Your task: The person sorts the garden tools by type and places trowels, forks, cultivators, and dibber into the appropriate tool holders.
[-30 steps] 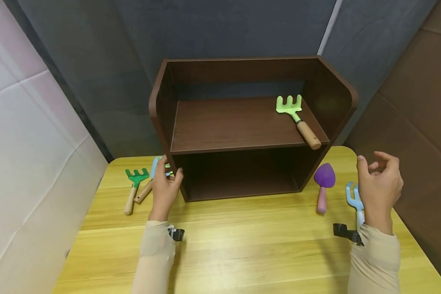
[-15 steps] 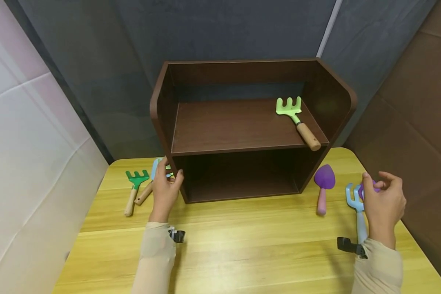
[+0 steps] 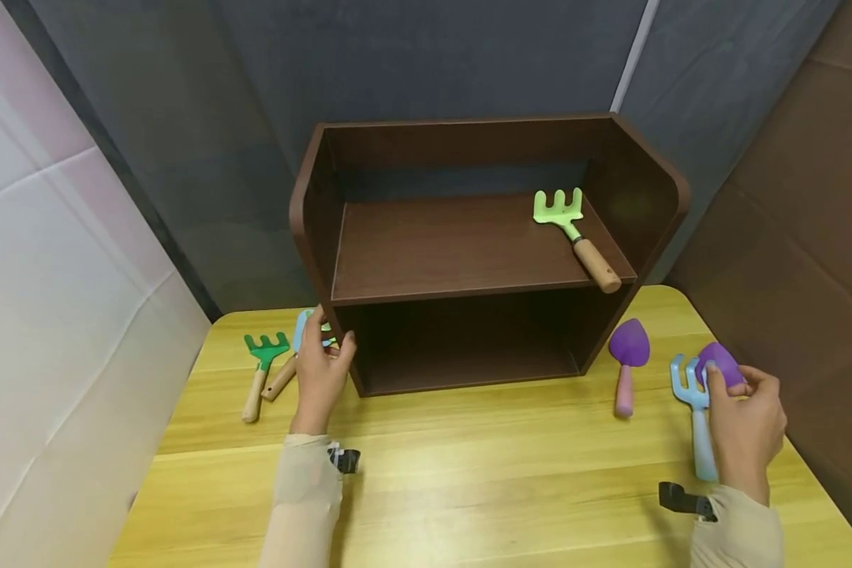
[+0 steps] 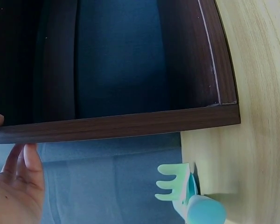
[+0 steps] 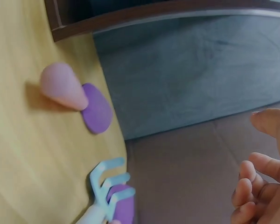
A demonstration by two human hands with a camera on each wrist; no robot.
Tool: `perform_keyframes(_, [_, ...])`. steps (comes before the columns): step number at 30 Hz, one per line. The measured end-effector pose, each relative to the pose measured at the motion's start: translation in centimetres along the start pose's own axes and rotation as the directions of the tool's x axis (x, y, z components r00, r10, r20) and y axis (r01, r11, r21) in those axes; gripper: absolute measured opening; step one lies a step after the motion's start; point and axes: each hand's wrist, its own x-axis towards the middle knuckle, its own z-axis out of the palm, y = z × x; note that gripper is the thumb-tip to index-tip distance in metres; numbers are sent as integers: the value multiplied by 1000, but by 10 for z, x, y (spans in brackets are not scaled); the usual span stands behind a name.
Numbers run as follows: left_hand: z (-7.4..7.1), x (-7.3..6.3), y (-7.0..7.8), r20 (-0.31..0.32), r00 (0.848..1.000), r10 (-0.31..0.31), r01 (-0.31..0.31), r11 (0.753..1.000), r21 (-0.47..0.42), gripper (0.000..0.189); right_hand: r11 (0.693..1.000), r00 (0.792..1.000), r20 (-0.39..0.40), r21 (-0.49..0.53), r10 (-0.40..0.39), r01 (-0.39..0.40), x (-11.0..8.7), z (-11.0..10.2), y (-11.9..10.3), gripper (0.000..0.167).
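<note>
The right hand (image 3: 748,426) has lowered to the purple trowel (image 3: 720,366) beside the blue rake (image 3: 699,398) on the desk (image 3: 483,473). Its grip looks loose and empty, so the trowel seems reached but unheld; the left hand (image 3: 319,383) pinches the brown shelf (image 3: 433,244).

Left grip (image 3: 319,383) holds shelf side (image 3: 319,229); right grip (image 3: 749,418) near rightmost purple trowel (image 3: 723,365).

Wore a long, plain beige left sleeve (image 3: 301,497), lightly rumpled, and a matching right sleeve (image 3: 740,530), creased in soft folds. Also wore a blocky black left wrist camera (image 3: 347,461), partly whitish at one side, and an elongated black right wrist camera (image 3: 684,500).
</note>
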Motion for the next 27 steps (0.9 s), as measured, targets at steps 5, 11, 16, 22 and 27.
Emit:
perform_keyframes(5, [2, -1, -1, -3, 1000, -7, 7, 1000, -5, 56, 999, 999, 20, -16, 30, -29, 0, -2, 15, 66])
perform_keyframes(11, [5, -4, -1, 6, 1000, -22, 22, 999, -24, 54, 997, 997, 36, -44, 68, -66, 1, -2, 29, 68])
perform_keyframes(16, [3, -3, 0, 0, 1000, -22, 22, 1000, -14, 55, 996, 996, 37, -45, 80, -79, 0, 3, 35, 65])
perform_keyframes(22, [2, -1, 0, 3, 1000, -22, 22, 1000, -12, 55, 996, 996, 44, -42, 80, -78, -1, 9, 40, 64])
perform_keyframes(27, [1, 0, 0, -3, 1000, -7, 7, 1000, -5, 55, 996, 996, 61, -50, 71, -68, -3, 13, 44, 63])
